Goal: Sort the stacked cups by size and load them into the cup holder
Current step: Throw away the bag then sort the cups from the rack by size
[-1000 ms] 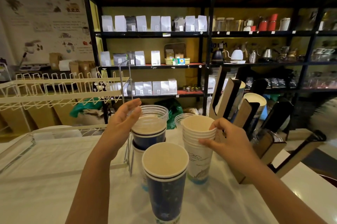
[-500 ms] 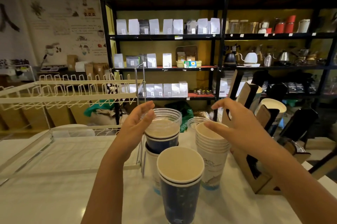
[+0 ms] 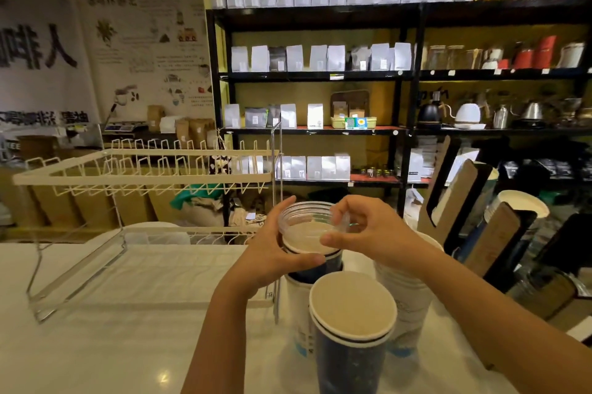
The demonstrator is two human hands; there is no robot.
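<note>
A mixed stack of cups [image 3: 315, 268] stands on the counter, with a clear plastic cup [image 3: 304, 220] nested on top of a dark blue paper cup. My left hand [image 3: 272, 252] wraps the stack's upper part from the left. My right hand [image 3: 368, 233] pinches the clear cup's rim from the right. In front stands a dark blue cup stack [image 3: 349, 332]. A white paper cup stack [image 3: 407, 294] sits partly hidden behind my right arm. The wooden cup holder [image 3: 480, 233] stands at the right with cups [image 3: 519, 211] lying in its slots.
A cream wire dish rack [image 3: 137, 175] occupies the counter's left and middle, its post close to the cup stack. Black shelves [image 3: 320, 76] with white bags and kettles fill the background. The white counter [image 3: 112, 345] is bare at the near left.
My right hand has left the white paper cup stack and swung left onto the clear cup's rim. My left hand has closed tighter around the mixed stack. The view has shifted left.
</note>
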